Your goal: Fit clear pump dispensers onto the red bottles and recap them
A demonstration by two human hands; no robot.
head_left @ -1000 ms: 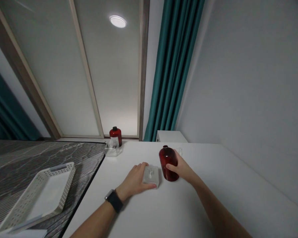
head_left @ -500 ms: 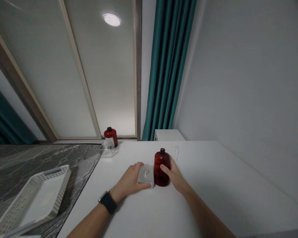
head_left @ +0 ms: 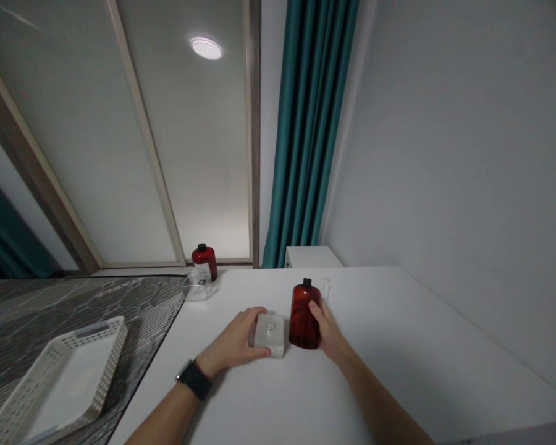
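My right hand (head_left: pixel 331 330) is wrapped around the right side of a dark red, see-through bottle (head_left: pixel 304 318) with a narrow, dark, uncapped-looking neck. To its left, my left hand (head_left: pixel 236 341), with a black watch on the wrist, spans a small clear box (head_left: pixel 269 334), fingers at its back edge and thumb at its front. Something clear and round shows in the box; I cannot make out what. A narrow gap parts box and bottle. Behind the bottle lies a clear, thin item (head_left: pixel 326 288), partly hidden.
At the white table's (head_left: pixel 241 402) far left corner stands a second red bottle (head_left: pixel 204 259), with a dark cap and a white label, behind a clear tray (head_left: pixel 198 293). A white perforated basket (head_left: pixel 115 352) sits lower left. A white cabinet (head_left: pixel 311 256) is beyond the far edge.
The red bottle in my right hand has shifted slightly right, away from the clear box, and leans a little. My left hand and the box have moved slightly left.
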